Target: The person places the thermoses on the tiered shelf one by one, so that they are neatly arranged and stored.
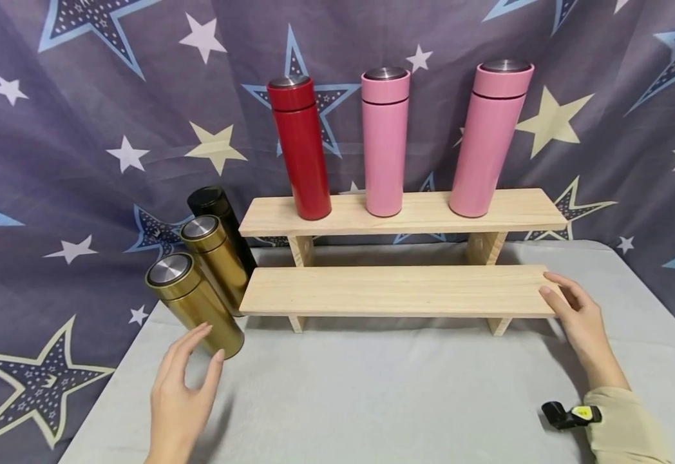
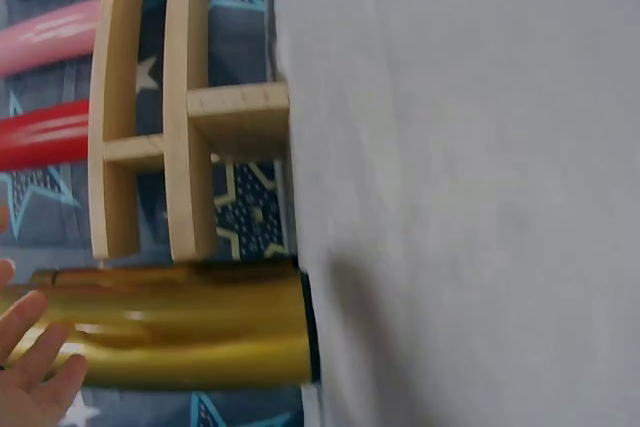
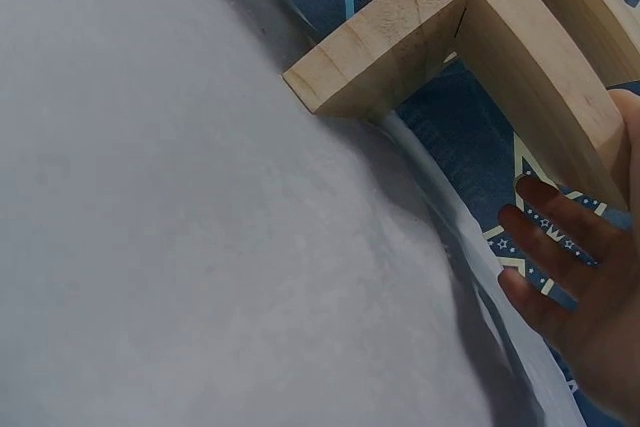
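Beside the front gold thermos flask (image 1: 201, 306) my left hand (image 1: 180, 383) hovers with fingers spread and nothing in them. In the left wrist view, the fingers (image 2: 42, 362) overlap the flask's upper part. A second gold flask (image 1: 218, 264) and a black flask (image 1: 217, 201) stand in line behind it. At the far right, my right hand (image 1: 583, 322) touches the end of the lower shelf of a wooden two-tier stand (image 1: 395, 290). Its other fingers (image 3: 560, 252) fan out loosely below the board. A red flask (image 1: 301, 154) and two pink flasks (image 1: 385, 148) stand upright on the upper shelf.
A pale grey cloth (image 1: 372, 399) covers the table. Near the right sleeve lies a small black object with a yellow label (image 1: 569, 414). Behind everything hangs a dark curtain (image 1: 158, 77) printed with stars.
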Demonstrator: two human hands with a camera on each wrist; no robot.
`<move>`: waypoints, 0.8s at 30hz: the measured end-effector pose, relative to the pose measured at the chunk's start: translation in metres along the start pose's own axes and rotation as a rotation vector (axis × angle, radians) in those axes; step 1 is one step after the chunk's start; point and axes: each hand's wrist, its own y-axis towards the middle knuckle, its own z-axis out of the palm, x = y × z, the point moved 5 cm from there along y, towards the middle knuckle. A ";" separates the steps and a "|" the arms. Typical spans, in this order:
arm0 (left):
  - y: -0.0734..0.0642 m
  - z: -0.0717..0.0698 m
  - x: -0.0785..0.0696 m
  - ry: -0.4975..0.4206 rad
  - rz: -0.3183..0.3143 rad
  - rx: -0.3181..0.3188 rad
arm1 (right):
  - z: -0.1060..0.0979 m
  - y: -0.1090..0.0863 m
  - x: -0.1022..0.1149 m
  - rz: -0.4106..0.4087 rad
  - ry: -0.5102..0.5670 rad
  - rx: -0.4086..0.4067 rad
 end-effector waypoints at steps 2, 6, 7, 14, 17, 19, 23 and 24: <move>-0.001 -0.005 0.005 -0.002 -0.019 -0.026 | 0.000 0.000 0.000 0.006 -0.009 0.000; 0.000 -0.012 0.014 0.002 -0.058 -0.081 | 0.000 0.000 -0.001 0.013 -0.026 0.000; 0.000 -0.014 0.016 0.003 -0.068 -0.092 | 0.000 0.000 -0.002 0.013 -0.028 -0.001; 0.004 -0.018 0.023 0.009 -0.155 -0.110 | 0.000 0.000 -0.003 0.009 -0.025 -0.008; 0.006 -0.019 0.025 0.015 -0.183 -0.112 | 0.000 0.000 -0.003 0.011 -0.026 -0.008; 0.008 -0.019 0.027 0.017 -0.200 -0.108 | 0.000 -0.001 -0.002 0.011 -0.032 -0.009; 0.013 -0.018 0.031 0.045 -0.261 -0.073 | 0.000 -0.001 -0.001 0.012 -0.044 -0.010; 0.014 -0.018 0.032 0.056 -0.281 -0.059 | 0.000 -0.001 -0.001 0.011 -0.047 -0.011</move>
